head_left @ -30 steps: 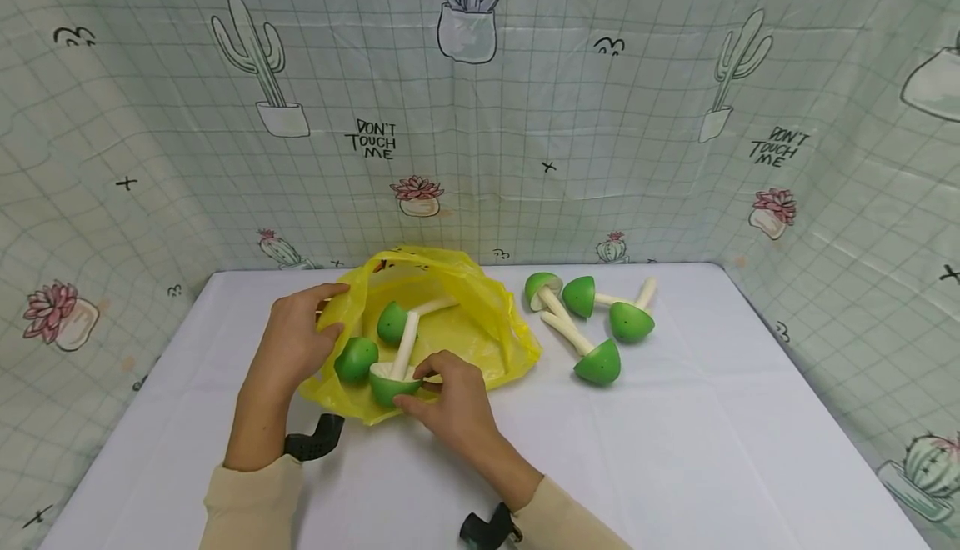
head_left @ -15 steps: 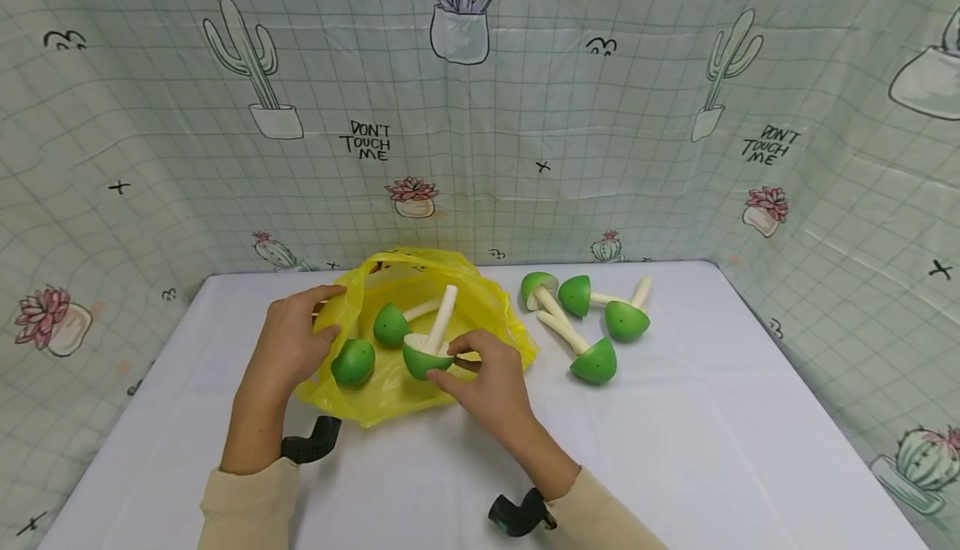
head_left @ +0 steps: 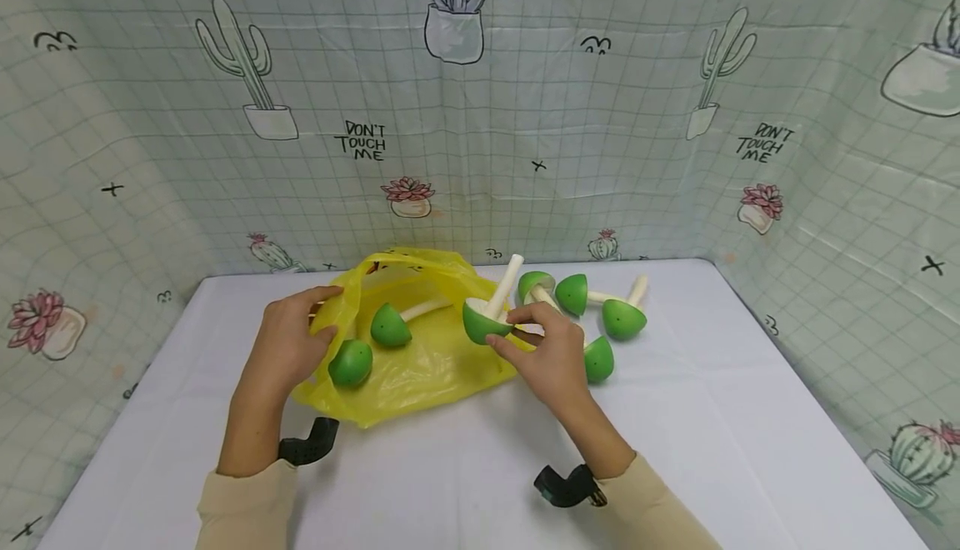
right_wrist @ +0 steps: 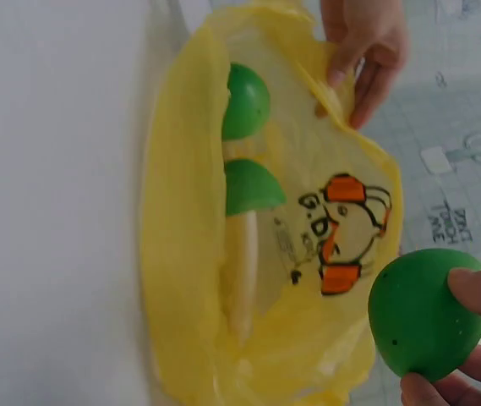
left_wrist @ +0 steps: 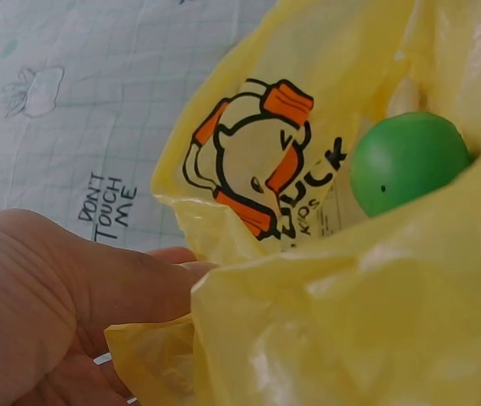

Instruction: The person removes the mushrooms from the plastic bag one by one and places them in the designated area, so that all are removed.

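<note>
A toy mushroom (head_left: 482, 325) with a green cap and pale stem is pinched at its cap by my right hand (head_left: 551, 354); its stem points up. In the head view it hangs by the right side of a yellow plastic bag (head_left: 435, 371). My left hand (head_left: 291, 342) grips the bag's left rim between thumb and fingers, as the left wrist view also shows. Inside the bag lie two more mushrooms, one with its green cap (head_left: 391, 327) and stem showing, the other a round cap (head_left: 351, 363). The right wrist view shows the held cap (right_wrist: 422, 313) up close.
Several green mushrooms lie right of the bag, among them one at the far right (head_left: 624, 320) and one partly behind my right hand (head_left: 599, 359). A white cloth (head_left: 712, 417) covers the table. A cactus-print curtain (head_left: 495, 117) stands around the back and sides.
My right hand has lifted the mushroom from the bag's front left, up and rightward to its right edge. My left hand keeps its hold on the rim.
</note>
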`<state>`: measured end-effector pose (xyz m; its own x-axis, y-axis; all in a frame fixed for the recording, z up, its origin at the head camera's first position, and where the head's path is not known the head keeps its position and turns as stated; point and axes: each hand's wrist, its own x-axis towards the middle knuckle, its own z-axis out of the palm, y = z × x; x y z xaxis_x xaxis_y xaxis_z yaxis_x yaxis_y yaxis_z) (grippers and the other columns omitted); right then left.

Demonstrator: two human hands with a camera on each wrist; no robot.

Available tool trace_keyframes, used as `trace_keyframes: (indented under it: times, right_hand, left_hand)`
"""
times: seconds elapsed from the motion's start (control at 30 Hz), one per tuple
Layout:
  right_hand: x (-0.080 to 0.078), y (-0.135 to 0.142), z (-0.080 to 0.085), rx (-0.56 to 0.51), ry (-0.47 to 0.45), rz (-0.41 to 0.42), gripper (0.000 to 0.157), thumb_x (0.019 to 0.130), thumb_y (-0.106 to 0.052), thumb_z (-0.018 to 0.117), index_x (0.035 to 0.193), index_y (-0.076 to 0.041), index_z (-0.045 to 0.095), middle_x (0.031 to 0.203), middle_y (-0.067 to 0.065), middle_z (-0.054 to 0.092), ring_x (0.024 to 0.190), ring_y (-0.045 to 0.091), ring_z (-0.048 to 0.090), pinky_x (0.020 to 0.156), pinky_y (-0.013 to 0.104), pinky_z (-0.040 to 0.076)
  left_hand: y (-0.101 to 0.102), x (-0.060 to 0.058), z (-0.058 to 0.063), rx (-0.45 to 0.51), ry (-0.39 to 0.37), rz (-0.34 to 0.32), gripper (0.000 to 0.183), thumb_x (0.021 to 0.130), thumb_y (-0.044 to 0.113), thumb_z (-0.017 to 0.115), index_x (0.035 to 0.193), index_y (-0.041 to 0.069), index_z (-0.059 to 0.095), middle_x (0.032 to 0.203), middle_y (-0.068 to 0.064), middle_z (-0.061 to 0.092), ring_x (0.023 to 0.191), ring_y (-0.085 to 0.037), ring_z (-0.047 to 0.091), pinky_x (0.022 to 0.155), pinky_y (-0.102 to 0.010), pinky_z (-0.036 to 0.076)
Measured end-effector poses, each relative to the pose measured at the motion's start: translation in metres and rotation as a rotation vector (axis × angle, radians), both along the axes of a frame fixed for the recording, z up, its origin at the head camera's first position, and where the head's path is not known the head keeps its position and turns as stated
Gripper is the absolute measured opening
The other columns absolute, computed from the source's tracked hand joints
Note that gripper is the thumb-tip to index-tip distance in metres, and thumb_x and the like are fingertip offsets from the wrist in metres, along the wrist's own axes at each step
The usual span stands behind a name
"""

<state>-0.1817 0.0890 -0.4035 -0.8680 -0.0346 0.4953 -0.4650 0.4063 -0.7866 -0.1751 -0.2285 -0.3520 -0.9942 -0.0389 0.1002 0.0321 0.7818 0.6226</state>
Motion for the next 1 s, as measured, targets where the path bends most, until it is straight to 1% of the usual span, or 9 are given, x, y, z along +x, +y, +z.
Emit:
trace_keyframes:
  times: [0.23,0.4,0.53,0.67,0.8,0.87,0.9,1.0]
  right_hand:
    - [-0.003,0.029,0.004,-0.023,-0.032,-0.049,0.034,0.078,0.002,0.091,0.104,0.005,0.070,0.107,0.017,0.071,0.107,0.035,0.072,0.086,0.038,0.063]
    - [-0.002,0.047,0.009,-0.030,-0.042,-0.089,0.032,0.079,0.002,0.090,0.105,0.007,0.071,0.106,0.019,0.070,0.106,0.034,0.069,0.086,0.038,0.063]
    - [-0.003,0.060,0.009,-0.006,-0.031,-0.139,0.030,0.081,0.000,0.089,0.104,0.005,0.072,0.104,0.019,0.072,0.105,0.033,0.070,0.085,0.035,0.062]
    - [-0.002,0.071,0.009,-0.004,-0.033,-0.182,0.029,0.082,-0.002,0.090,0.104,0.004,0.072,0.108,0.018,0.073,0.104,0.032,0.071,0.084,0.032,0.062]
    - [0.000,0.085,0.008,-0.010,-0.046,-0.218,0.029,0.083,-0.001,0.088,0.105,0.005,0.072,0.111,0.019,0.073,0.105,0.033,0.071,0.083,0.025,0.061]
    - [0.001,0.092,0.007,-0.009,-0.049,-0.240,0.028,0.083,-0.001,0.088,0.106,0.006,0.072,0.110,0.018,0.072,0.103,0.031,0.072,0.080,0.020,0.060]
    - [0.001,0.095,0.006,-0.013,-0.051,-0.248,0.028,0.083,0.000,0.087,0.106,0.006,0.072,0.109,0.018,0.071,0.100,0.027,0.073,0.079,0.018,0.059]
    - [0.002,0.105,0.004,-0.026,-0.065,-0.274,0.027,0.084,0.001,0.086,0.105,0.007,0.072,0.106,0.018,0.069,0.088,0.008,0.074,0.076,0.014,0.058]
  left_hand:
    - [-0.002,0.002,-0.002,-0.001,0.014,-0.009,0.055,0.095,-0.009,0.067,0.149,-0.005,0.054,0.144,-0.033,0.055,0.129,-0.050,0.053,0.107,-0.062,0.048]
    - [-0.002,0.001,-0.002,-0.003,0.025,-0.018,0.055,0.094,-0.010,0.067,0.148,-0.005,0.055,0.143,-0.032,0.056,0.129,-0.050,0.054,0.107,-0.062,0.049]
    - [-0.001,0.000,-0.001,0.000,0.022,-0.016,0.055,0.095,-0.010,0.067,0.148,-0.005,0.055,0.144,-0.032,0.056,0.129,-0.050,0.054,0.107,-0.062,0.049]
    - [-0.001,0.000,-0.001,-0.005,0.026,-0.023,0.055,0.094,-0.010,0.067,0.148,-0.005,0.055,0.143,-0.032,0.056,0.128,-0.050,0.054,0.107,-0.062,0.049]
    - [0.000,0.000,-0.001,-0.009,0.024,-0.025,0.055,0.094,-0.010,0.067,0.148,-0.005,0.055,0.143,-0.032,0.056,0.128,-0.050,0.054,0.107,-0.062,0.049]
    - [0.000,-0.001,-0.001,-0.004,0.010,-0.018,0.055,0.095,-0.009,0.067,0.149,-0.004,0.054,0.143,-0.032,0.056,0.128,-0.050,0.053,0.107,-0.062,0.049]
    - [0.001,-0.001,-0.002,-0.001,0.004,-0.015,0.056,0.095,-0.008,0.067,0.149,-0.004,0.054,0.143,-0.032,0.056,0.129,-0.050,0.053,0.107,-0.062,0.049]
    - [0.001,-0.001,-0.003,0.002,-0.014,-0.007,0.056,0.096,-0.007,0.067,0.150,-0.003,0.053,0.144,-0.032,0.055,0.129,-0.049,0.053,0.108,-0.062,0.048]
